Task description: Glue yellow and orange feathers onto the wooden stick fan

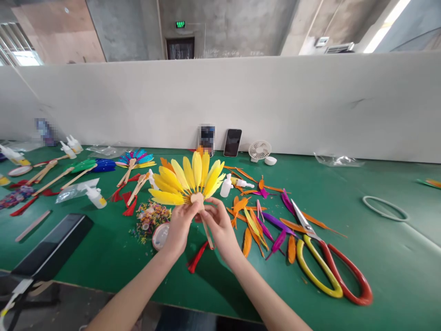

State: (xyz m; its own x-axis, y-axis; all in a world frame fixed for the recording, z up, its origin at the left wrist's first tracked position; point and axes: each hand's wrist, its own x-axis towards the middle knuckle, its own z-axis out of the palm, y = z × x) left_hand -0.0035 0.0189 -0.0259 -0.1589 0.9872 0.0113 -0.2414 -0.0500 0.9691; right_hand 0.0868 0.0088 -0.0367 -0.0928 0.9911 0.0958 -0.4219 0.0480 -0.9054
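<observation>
Between both hands I hold up a feather fan (pixel 196 172) with yellow feathers spread in an arc, a wooden heart-shaped piece at its base and a wooden handle. My left hand (pixel 181 225) pinches the base from the left, its thumb on the wooden heart. My right hand (pixel 217 226) grips the top of the handle from the right, fingers curled. A red tassel (pixel 197 258) hangs below the handle. Loose orange, purple and yellow feathers (pixel 253 225) lie right of the hands. Just left are a heap of coloured bits (pixel 150 219) and a round lid (pixel 161 236).
Large scissors (pixel 319 248) with yellow and red handles lie on the right, blades partly open. Finished-looking fans (pixel 135 161), glue bottles (pixel 95 196) and a black device (pixel 51 246) occupy the left. Against the white partition stand a phone (pixel 233 142) and a small fan (pixel 259 150).
</observation>
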